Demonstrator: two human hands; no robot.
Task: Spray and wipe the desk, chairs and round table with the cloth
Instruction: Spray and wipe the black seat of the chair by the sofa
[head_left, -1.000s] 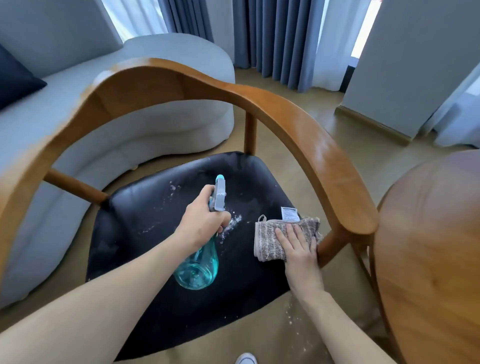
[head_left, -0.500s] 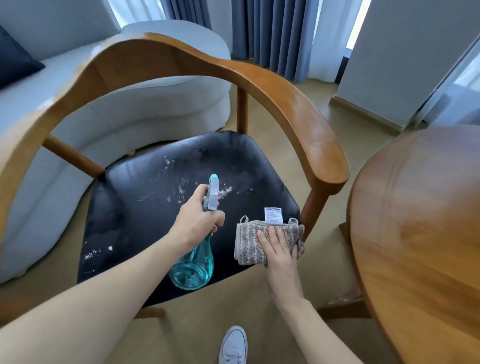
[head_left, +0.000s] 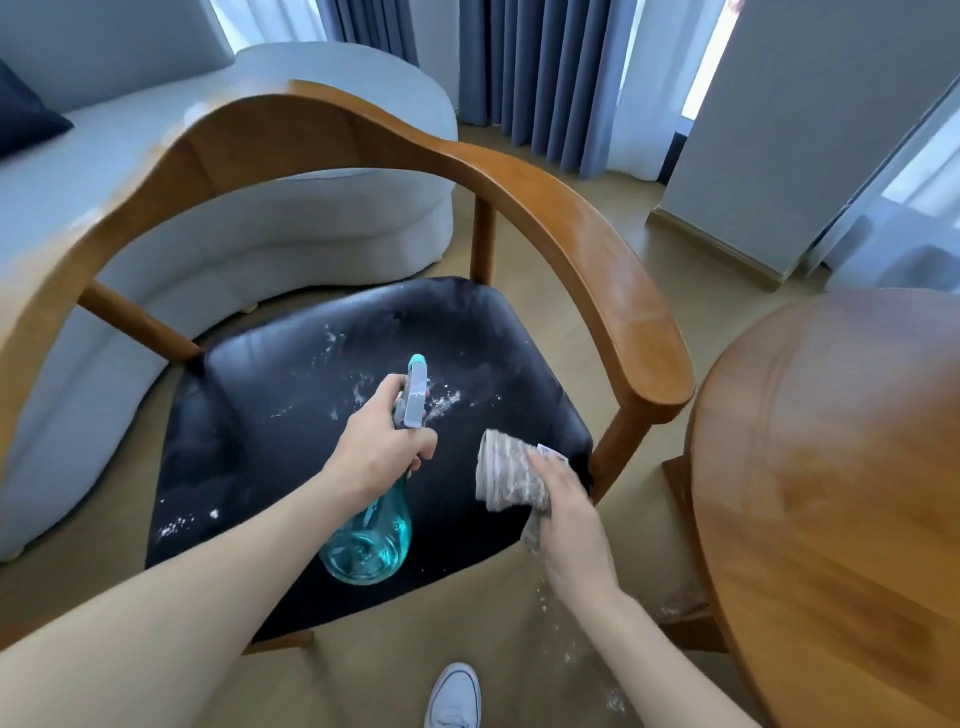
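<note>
The left hand (head_left: 382, 449) is gripping a teal spray bottle (head_left: 371, 540) over the chair (head_left: 550, 218)'s black seat (head_left: 291, 395), speckled white. The right hand (head_left: 563, 512) is clutching the bunched cloth (head_left: 501, 475) at the seat's edge. A round table (head_left: 831, 467), sofa (head_left: 249, 156) and curtains (head_left: 540, 78) are standing around.

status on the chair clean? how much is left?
Done: the black chair seat has been sprayed; white specks dot it. In hand: the left hand grips the spray bottle, the right hand holds the cloth at the seat's right edge. Left: specks remain unwiped; the round table shows no spray. The desk is out of view.
</note>
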